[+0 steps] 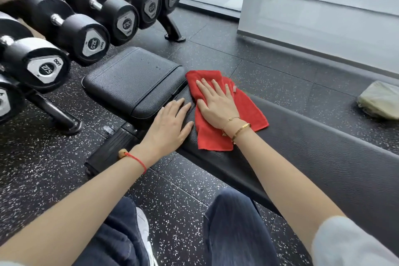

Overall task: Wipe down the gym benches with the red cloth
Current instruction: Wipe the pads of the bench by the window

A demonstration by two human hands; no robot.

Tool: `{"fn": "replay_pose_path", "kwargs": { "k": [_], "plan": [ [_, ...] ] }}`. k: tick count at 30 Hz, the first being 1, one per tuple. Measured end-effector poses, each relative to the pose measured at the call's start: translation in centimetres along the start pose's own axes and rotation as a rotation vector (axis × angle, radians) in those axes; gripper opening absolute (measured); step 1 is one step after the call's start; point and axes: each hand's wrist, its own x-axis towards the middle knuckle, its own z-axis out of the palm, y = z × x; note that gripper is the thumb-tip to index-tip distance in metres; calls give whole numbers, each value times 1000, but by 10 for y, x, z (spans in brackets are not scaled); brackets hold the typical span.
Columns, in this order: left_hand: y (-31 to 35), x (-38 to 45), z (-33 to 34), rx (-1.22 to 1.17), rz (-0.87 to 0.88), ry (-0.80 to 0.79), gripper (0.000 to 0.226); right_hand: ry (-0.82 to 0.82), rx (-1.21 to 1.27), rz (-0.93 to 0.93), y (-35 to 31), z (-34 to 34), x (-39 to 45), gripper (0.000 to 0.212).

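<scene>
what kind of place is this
Most likely a gym's free-weights area: a rack of black dumbbells, a padded bench being wiped with a red cloth, and speckled rubber floor.

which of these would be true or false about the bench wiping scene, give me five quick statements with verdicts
1. The right hand lies flat on the red cloth. True.
2. The left hand grips a spray bottle. False: it rests open on the bench pad, holding nothing.
3. The red cloth lies on the floor. False: it lies on the bench pad, near the gap to the seat pad.
4. Dumbbells sit on a rack to the left of the bench. True.
5. A pale green bundle lies on the seat pad. False: it lies on the floor beyond the bench, near the wall.
</scene>
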Motion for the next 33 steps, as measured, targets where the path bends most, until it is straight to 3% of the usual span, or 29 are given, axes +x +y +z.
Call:
{"fn": "replay_pose_path", "kwargs": {
  "k": [5,14,23,30,33],
  "plan": [
    [1,-2,6,34,-19,8,60,32,-10,-92,21,0,-39,58],
    [3,-2,8,16,-29,4,59,5,-18,156,27,-8,12,58],
    [1,-4,7,-19,-25,16,59,17,-12,-115,27,-3,-63,59],
    [3,-6,6,-28,-41,21,59,40,-21,150,33,-11,-29,58],
    [4,-5,6,-36,-41,26,59,32,-25,156,21,-10,-27,59]
  ]
}}
